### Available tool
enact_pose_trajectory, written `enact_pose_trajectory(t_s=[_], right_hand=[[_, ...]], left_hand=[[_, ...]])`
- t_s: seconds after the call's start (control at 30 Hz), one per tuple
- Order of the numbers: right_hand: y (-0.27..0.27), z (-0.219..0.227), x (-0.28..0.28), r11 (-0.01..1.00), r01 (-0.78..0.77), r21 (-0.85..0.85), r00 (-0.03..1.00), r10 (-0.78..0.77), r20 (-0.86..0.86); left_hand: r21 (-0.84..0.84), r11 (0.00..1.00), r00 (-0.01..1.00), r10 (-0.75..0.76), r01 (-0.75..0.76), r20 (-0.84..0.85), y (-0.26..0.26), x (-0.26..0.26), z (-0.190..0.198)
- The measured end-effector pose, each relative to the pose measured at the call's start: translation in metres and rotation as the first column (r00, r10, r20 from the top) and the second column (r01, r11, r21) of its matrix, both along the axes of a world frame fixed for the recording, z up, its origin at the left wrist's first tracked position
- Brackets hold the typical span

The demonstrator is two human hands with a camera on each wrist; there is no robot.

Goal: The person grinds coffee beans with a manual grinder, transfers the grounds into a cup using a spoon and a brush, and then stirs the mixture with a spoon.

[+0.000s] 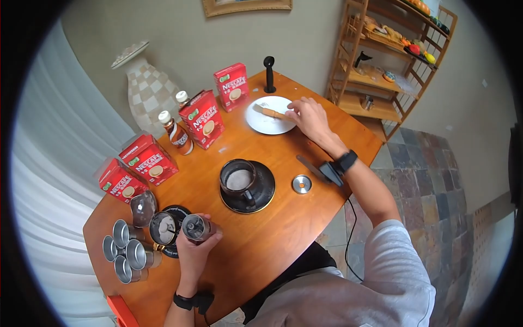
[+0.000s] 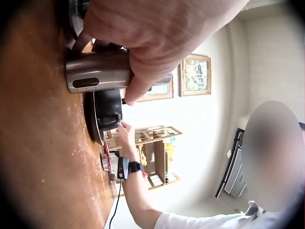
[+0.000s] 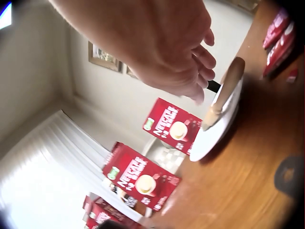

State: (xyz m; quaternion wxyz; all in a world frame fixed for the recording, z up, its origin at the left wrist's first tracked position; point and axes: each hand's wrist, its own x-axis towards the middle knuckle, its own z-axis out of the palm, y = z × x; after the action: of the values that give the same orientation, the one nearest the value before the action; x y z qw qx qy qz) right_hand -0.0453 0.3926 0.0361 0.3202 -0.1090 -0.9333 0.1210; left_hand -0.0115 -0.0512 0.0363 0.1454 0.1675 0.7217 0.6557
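My left hand (image 1: 197,245) grips a metal coffee grinder (image 1: 197,227), its top uncovered with the inner mechanism showing. In the left wrist view the grinder (image 2: 97,71) has a dark slot in its side. Right beside it stands a black cup (image 1: 163,228) with pale powder inside. Over the white plate (image 1: 267,129) at the back, my right hand (image 1: 310,117) has its fingertips close to the handle end of a wooden-handled brush (image 1: 271,112). In the right wrist view the fingers hang loosely bent beside the brush (image 3: 228,86), not wrapped round it.
A black mug (image 1: 238,177) with pale contents sits on a dark saucer (image 1: 265,188), left of a metal ring (image 1: 302,191). Red Nescafe boxes (image 1: 202,121), bottles (image 1: 178,137) and a glass vessel (image 1: 143,209) line the left and back. Several metal cups (image 1: 128,261) stand front left.
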Motion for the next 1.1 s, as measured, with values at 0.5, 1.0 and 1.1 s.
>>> enact_pose_trajectory(t_s=[0.5,1.0,1.1], right_hand=[[-0.102,-0.017,0.147,0.990,-0.142,0.022,0.941,0.128,0.314],[-0.108,-0.006,0.144,0.986,-0.163,-0.030,0.894,0.161,0.418],[-0.106,-0.004,0.142,0.985,-0.167,-0.051,0.882,0.172,0.438]], left_hand=[[-0.072,0.997,1.000,0.017,-0.018,-0.017,-0.002,-0.003,-0.004],[-0.015,0.999,0.997,-0.040,0.039,-0.061,0.002,-0.001,0.006],[0.027,0.999,0.999,-0.046,0.047,-0.015,0.002,0.000,0.007]])
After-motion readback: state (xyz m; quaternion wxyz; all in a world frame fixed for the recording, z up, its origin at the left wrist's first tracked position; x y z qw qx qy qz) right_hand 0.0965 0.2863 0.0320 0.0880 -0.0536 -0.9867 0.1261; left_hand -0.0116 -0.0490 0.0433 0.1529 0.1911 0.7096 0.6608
